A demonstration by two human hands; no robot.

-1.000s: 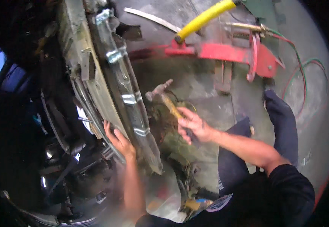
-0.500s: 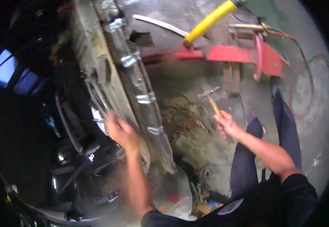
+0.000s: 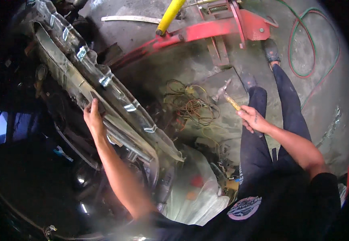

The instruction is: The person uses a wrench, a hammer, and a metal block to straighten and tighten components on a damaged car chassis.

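Note:
My right hand [image 3: 254, 119] is closed round the yellowish handle of a hammer [image 3: 231, 100], its metal head raised above the floor in front of my legs. On the left, my left hand [image 3: 94, 117] is at the inner edge of a long, worn metal vehicle body panel [image 3: 78, 82]. Its fingers are curled, and one fingertip reaches a small dark flat piece on the panel. Whatever lies within that grip is hidden. Alongside runs a crumpled silvery metal strip [image 3: 106, 80].
A red steel frame [image 3: 210, 32] with a yellow cylinder [image 3: 170, 17] stands ahead. Tangled wires [image 3: 194, 108] lie on the floor, and a red and green hose [image 3: 293, 52] loops at right. A black car body [image 3: 30, 176] fills the left. Translucent sheeting [image 3: 196, 188] lies near me.
My left hand has moved farther along the panel, up to the dark flat piece. The thin rod beside that hand no longer shows. My right hand still holds the hammer. The view has shifted.

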